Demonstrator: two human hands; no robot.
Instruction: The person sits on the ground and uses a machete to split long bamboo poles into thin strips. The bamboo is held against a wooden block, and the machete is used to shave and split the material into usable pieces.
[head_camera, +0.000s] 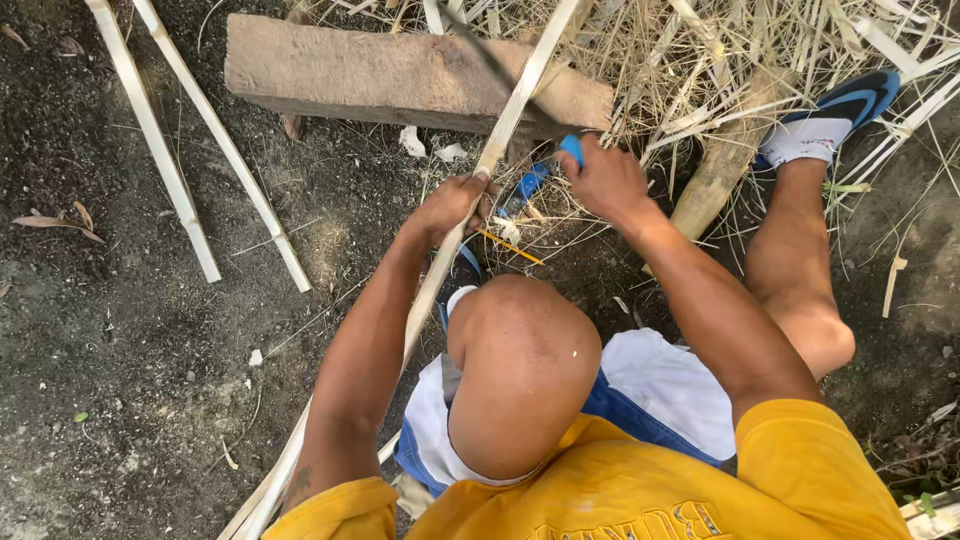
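My left hand (452, 203) grips a long pale bamboo strip (516, 100) that runs from the lower left up across a wooden block (380, 75). My right hand (600, 180) is closed around the blue handle (571, 149) of a knife whose dark blade (490, 60) lies against the strip above the block. I am squatting, with one knee (520, 370) raised between my arms and the other leg (795, 270) out to the right.
Two loose bamboo strips (165, 150) lie on the dark soil at the left. A heap of dry shavings and slivers (760, 50) covers the upper right. A blue and white sandal (835, 115) is on my foot there. A thick wood piece (720, 170) lies beside it.
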